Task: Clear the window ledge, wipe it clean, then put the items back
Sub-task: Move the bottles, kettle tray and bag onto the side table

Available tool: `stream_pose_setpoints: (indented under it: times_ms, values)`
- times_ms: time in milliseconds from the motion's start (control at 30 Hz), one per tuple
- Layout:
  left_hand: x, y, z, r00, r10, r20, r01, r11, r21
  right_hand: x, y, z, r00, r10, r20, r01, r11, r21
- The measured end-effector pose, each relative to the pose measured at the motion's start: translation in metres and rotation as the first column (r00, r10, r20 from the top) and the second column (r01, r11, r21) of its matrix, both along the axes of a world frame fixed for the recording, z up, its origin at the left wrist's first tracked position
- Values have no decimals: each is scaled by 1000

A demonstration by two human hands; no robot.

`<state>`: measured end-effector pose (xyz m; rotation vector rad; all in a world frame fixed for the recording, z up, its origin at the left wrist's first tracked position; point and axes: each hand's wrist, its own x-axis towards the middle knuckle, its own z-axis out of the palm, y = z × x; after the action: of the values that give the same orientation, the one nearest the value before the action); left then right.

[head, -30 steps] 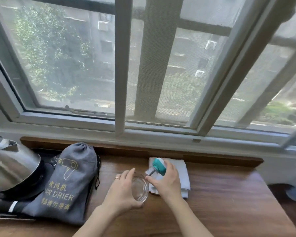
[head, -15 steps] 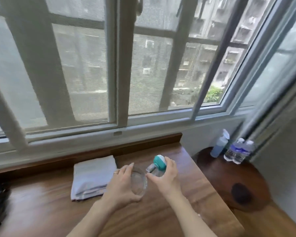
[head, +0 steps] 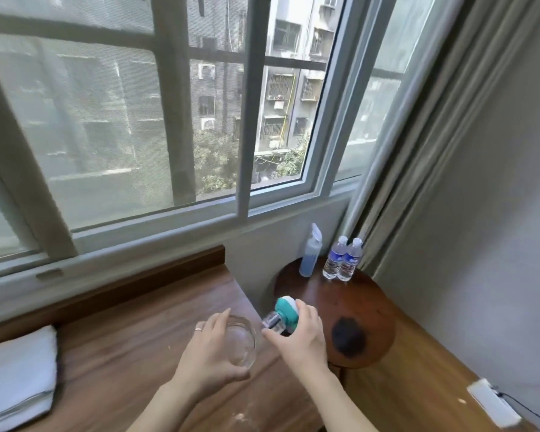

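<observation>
My left hand (head: 211, 357) grips a clear drinking glass (head: 241, 342) above the right end of the wooden window ledge (head: 131, 332). My right hand (head: 300, 335) holds a small teal and white device with a clear vial at its end (head: 282, 316), just past the ledge's right edge. A folded white cloth (head: 16, 378) lies on the ledge at the far left.
A round dark wooden side table (head: 356, 307) stands right of the ledge, below it. On its far side stand a blue spray bottle (head: 310, 252) and two water bottles (head: 342, 260). A grey curtain (head: 434, 120) hangs at the right. A white power strip (head: 493, 406) lies on the floor.
The view has swung right and both hands have carried the glass and the teal device from the middle of the ledge to its right end. The cloth, the bag and the kettle fell behind.
</observation>
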<state>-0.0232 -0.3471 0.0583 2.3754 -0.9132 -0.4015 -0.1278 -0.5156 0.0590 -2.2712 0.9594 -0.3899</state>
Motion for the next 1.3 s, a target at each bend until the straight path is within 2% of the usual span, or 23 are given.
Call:
stream_pose_setpoints:
  times_ms: [300,567,800,1000,1300]
  values:
    - [17,-110,-5,991,-131,-18,130,990,-45,-13,-88,-12,976,-217,-34,217,976,-7]
    - [26,-215,-32,978,-210,-11,210,978,1,-11,-182,-38,943,-325,-76,325,946,-17]
    - [36,-335,-77,983,-181,-11,182,981,65,-11,-295,-83,926,-346,-154,351,936,6]
    - [59,-433,-138,997,-76,-7,77,987,139,-2,-396,-146,915,-336,-223,349,937,23]
    - [79,-508,-216,999,-40,5,38,972,233,28,-483,-224,910,-302,-283,320,947,18]
